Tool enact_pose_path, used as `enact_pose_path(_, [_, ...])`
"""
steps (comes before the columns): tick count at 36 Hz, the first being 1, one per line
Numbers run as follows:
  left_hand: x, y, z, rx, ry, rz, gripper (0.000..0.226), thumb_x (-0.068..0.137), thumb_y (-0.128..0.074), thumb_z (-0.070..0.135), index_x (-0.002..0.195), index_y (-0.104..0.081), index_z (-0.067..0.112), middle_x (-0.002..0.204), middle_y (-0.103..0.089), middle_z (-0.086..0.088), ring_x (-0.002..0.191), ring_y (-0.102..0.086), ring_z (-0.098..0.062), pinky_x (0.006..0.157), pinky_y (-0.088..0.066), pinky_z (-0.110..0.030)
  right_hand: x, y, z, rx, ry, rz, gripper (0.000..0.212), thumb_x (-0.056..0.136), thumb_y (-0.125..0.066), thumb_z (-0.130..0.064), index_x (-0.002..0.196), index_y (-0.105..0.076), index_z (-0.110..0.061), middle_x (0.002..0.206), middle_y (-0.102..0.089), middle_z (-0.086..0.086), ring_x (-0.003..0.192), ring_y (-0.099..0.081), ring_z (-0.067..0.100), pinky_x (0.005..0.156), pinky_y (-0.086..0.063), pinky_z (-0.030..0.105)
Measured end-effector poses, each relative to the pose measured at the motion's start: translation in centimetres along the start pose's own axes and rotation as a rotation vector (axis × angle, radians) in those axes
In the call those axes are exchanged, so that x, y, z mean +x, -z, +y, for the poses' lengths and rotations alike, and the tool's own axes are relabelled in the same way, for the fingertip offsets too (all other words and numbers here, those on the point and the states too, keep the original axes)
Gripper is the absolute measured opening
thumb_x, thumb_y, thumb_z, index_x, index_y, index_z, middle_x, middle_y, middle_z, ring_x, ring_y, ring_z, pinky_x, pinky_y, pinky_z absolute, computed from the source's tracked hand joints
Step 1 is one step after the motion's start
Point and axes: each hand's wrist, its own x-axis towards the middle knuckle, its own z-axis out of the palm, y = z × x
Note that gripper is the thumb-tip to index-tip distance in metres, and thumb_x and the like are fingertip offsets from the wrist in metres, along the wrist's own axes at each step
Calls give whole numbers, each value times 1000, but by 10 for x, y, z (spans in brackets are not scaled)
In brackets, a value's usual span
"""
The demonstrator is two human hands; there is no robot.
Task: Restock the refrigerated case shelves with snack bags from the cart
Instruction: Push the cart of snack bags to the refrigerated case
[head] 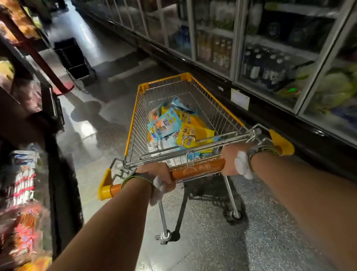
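Both hands curl round the orange handle bar (198,170) at the near end of the cart (135,109): the left hand (158,177) grips toward the bar's left end, the right hand (234,159) toward its right end. Each wrist carries a dark band. The snack bags (178,127), blue and yellow, lie heaped in the cart's wire basket, toward its near end. The refrigerated case (273,40), doors shut, runs along the cart's right side; stocked shelves (20,188) line the left.
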Motion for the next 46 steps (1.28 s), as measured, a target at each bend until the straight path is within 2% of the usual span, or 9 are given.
enact_pose_path(9, [-6,-3,46,41,-98,40,25,68,-58,29,78,-72,11,63,-69,-2,47,-60,-12,47,-39,-16,-40,-11,43,40,-77,38,27,82,-68,-35,88,-47,-20,66,-30,-7,57,-33,12,74,-35,29])
enact_pose_path(13, [-10,-5,68,111,-158,86,19,73,-57,28,75,-68,12,62,-64,0,52,-59,-13,51,-45,-20,-58,-15,57,48,-133,15,43,83,-68,-32,64,-31,-25,65,-28,-6,58,-32,13,74,-35,30])
enact_pose_path(21, [-8,-8,98,211,-279,101,32,72,-52,39,85,-70,15,71,-70,-1,64,-67,-17,66,-59,-30,-85,-24,79,102,-186,30,52,84,-70,-32,63,-23,-26,66,-26,-7,55,-21,6,51,-20,17])
enact_pose_path(26, [-14,-7,115,244,-332,102,28,78,-51,39,79,-66,16,69,-67,2,65,-65,-15,69,-59,-30,-101,-37,96,114,-244,17,17,90,-53,-29,77,-53,-18,66,-45,-5,52,-36,8,48,-29,18])
enact_pose_path(29, [-17,-5,124,258,-363,92,20,80,-54,34,73,-60,16,68,-63,1,64,-62,-15,62,-54,-26,-112,-45,104,114,-262,49,17,93,-48,-31,78,-48,-24,67,-45,-7,52,-35,4,49,-26,18])
enact_pose_path(32, [-17,-7,129,258,-398,89,21,80,-52,33,72,-61,16,67,-63,1,63,-63,-16,59,-54,-27,-117,-47,103,65,-294,-2,24,93,-52,-36,93,-66,-16,67,-50,-2,55,-42,9,60,-40,25])
enact_pose_path(36, [-16,-10,132,292,-438,82,21,78,-51,33,70,-60,16,67,-62,2,63,-62,-15,56,-48,-25,-129,-51,100,-119,-286,-223,40,99,-47,-19,135,-48,0,126,-57,14,95,-45,16,100,-39,34])
enact_pose_path(42, [-26,-16,138,313,-510,73,19,85,-56,33,71,-57,21,71,-62,4,66,-60,-13,62,-48,-25,-149,-65,101,-159,-311,-271,15,87,-63,-15,81,-52,-6,123,-57,17,96,-51,20,88,-43,39])
enact_pose_path(46, [-32,-19,142,307,-499,34,15,79,-59,31,74,-62,18,71,-64,3,67,-63,-14,64,-52,-26,-152,-85,110,52,-424,-99,42,88,-56,-29,61,-23,-28,71,-43,1,54,-29,11,51,-22,22])
